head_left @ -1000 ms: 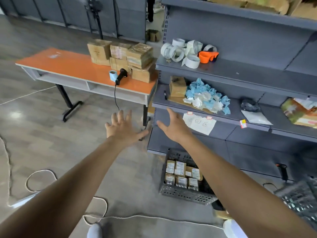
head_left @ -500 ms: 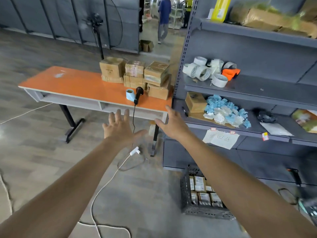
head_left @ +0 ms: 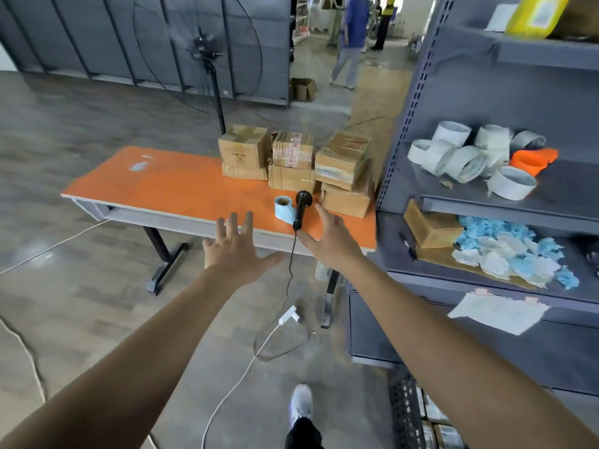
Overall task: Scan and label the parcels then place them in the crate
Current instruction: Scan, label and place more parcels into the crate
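**A:** From the head view, both your arms are stretched out ahead of you. Both grips are spread wide with fingers straight, and neither holds anything. Your left grip hangs in front of the near edge of the counter, and your right grip is just to its right.

**B:** Agreed, nothing in either. What you want lies ahead. The scanner is on the right part of the counter, touching the right side of the blue label roll. The parcels are stacked behind both, at the far right end, next to the shelf unit.

**A:** So which one do you use? The right grip, I'd say. The scanner sits just left of its fingers, and its thumb points at the butt of the handle. Your left grip is farther off, and the cable hangs between the two.

**B:** Mind the axis. The scanner's long axis runs almost straight away from you, near to far, leaning slightly right at the top. Its head is the far end, toward the parcels. The handle end comes to the near edge, where the cable drops toward the floor.

**A:** Then you'd likely close round the handle from the near side. I cannot tell from this one view how much gap is left between your fingers and the handle.

**B:** The crate is low at your right, by the foot of the shelf unit, with boxes in it.
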Motion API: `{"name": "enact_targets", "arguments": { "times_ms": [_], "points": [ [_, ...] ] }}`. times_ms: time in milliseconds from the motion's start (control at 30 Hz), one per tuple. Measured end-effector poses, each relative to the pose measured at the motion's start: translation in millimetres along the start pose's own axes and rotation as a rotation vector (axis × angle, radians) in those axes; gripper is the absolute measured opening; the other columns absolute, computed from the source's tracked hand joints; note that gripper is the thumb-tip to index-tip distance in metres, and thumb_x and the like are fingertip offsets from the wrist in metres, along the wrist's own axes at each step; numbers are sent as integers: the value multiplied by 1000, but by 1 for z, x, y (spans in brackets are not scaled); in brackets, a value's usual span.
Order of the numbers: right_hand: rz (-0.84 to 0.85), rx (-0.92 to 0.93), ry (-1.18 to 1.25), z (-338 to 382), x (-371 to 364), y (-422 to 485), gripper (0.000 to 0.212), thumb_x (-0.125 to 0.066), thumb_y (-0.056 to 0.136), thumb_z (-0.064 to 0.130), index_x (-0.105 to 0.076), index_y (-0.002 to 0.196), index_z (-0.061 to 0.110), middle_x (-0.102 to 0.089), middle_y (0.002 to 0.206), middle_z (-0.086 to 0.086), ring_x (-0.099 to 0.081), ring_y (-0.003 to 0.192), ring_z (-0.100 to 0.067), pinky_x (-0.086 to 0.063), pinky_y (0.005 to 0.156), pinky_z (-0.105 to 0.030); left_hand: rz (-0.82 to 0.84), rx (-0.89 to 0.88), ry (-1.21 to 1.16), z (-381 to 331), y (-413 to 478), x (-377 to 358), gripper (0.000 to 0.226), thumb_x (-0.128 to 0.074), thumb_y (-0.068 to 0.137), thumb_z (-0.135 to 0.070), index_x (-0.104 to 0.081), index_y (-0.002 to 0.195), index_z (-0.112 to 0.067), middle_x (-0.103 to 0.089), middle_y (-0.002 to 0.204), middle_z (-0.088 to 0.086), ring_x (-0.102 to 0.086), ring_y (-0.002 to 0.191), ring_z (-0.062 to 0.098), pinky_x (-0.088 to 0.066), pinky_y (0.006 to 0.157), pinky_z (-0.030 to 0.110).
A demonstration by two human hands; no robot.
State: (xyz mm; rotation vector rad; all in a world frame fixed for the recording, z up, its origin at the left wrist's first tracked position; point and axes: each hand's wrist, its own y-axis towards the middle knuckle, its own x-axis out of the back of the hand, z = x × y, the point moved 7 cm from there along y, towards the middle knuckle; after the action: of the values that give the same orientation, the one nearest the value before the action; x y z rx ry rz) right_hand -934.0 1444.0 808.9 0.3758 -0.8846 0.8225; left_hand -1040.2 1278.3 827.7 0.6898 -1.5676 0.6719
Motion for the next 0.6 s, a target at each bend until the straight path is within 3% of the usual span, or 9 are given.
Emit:
{"name": "enact_targets", "arguments": {
  "times_ms": [167, 333, 467, 600],
  "points": [
    [12, 49, 23, 9, -11, 118, 78, -54, 93, 57, -17, 155, 28, -33, 151, -10, -35, 138, -30, -38, 107, -46, 1, 65, 5, 14, 118, 1, 110, -43, 75, -84, 6, 154, -26, 0, 161, 5, 1, 148, 30, -21, 116, 53],
    [88, 89, 63, 30, -10, 214, 79, -49, 94, 60, -9, 156, 32, -20, 159, -10, -30, 143, -31, -35, 109, -45, -17, 118, -26, 26, 203, 14, 111, -44, 74, -84, 3, 155, -24, -2, 162, 6, -2, 149, 30, -22, 115, 52],
    [111, 114, 97, 50, -14, 272, 79, -48, 93, 62, -9, 156, 34, -22, 157, -9, -41, 136, -31, -45, 103, -47, -45, 144, -26, 46, 257, 22, 112, -42, 73, -86, 2, 155, -24, -4, 162, 7, -4, 148, 30, -23, 115, 53],
    [102, 139, 111, 66, -20, 323, 78, -50, 95, 57, -12, 157, 29, -24, 156, -12, -36, 139, -28, -38, 107, -41, -76, 119, 1, 61, 307, 29, 109, -44, 75, -83, -1, 155, -22, -6, 161, 7, -6, 148, 31, -24, 113, 54]
  ]
}}
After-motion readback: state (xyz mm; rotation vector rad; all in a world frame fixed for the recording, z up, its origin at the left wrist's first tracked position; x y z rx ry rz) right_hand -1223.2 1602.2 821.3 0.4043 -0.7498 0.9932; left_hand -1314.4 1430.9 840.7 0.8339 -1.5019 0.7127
